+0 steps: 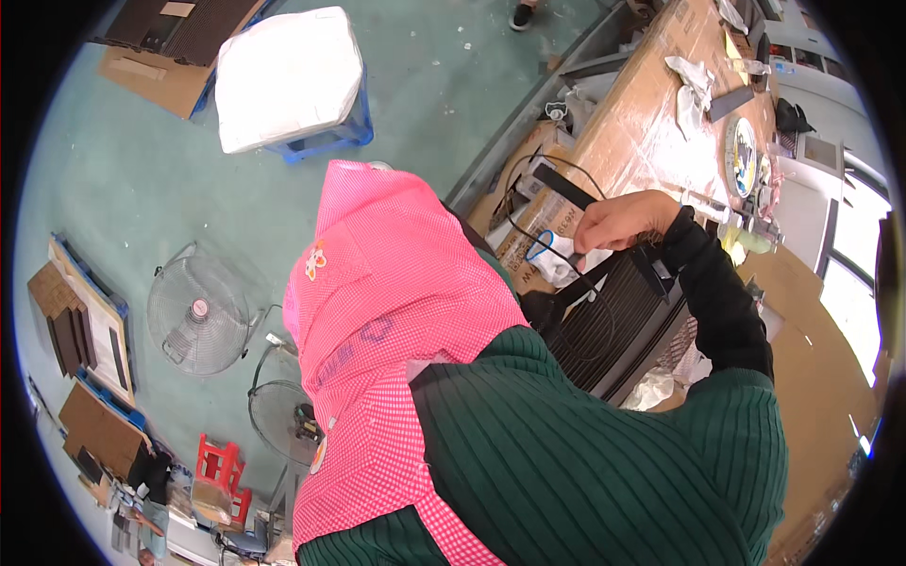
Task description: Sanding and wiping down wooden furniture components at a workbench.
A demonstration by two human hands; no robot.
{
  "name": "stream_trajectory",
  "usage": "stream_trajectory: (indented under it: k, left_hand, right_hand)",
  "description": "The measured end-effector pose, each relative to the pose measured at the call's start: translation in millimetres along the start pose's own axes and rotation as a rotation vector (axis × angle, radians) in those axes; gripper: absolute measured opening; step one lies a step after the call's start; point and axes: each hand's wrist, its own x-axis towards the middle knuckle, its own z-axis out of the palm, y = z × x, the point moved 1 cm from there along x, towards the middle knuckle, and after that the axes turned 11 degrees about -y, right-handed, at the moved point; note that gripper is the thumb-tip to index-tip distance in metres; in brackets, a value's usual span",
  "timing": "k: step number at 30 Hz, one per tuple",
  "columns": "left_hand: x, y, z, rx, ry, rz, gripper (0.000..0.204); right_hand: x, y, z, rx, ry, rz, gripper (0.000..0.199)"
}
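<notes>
My right hand (618,222) reaches out from a black cuff and green ribbed sleeve, its fingers pinched on a thin black cable (512,203). The cable loops over a cardboard box beside the hand. Under the hand lies a white cloth (566,262) with a small blue loop (539,245) next to it. The hand is just above a black finned unit (618,325) standing at the bench edge. A pink checked apron (377,311) over my green sweater fills the middle of the view. My left hand is hidden.
A cardboard-covered workbench (632,123) runs along the right with white rags (694,85) and a round plate (741,151). On the green floor stand two fans (198,316), a blue stool with a white cushion (288,75), a red stool (219,462) and cardboard boxes (151,71).
</notes>
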Motion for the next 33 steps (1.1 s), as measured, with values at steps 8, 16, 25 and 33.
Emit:
stream_trajectory:
  k: [8,16,25,33]
  left_hand:
    - [1,-2,10,0.253,-0.036,0.002,0.037]
    - [-34,32,15,0.714,-0.1,-0.185,0.032]
    - [-41,206,326,1.171,-0.265,1.105,0.025]
    - [-32,138,534,1.369,-0.597,2.033,0.012]
  right_hand:
    - [66,111,-17,-0.817,-0.144,0.182,0.047]
    - [47,100,-80,-0.119,0.587,-0.409,0.03]
    - [44,-88,-97,0.879,0.882,-1.465,0.023]
    - [62,-159,-16,-0.863,2.085,-1.029,0.009]
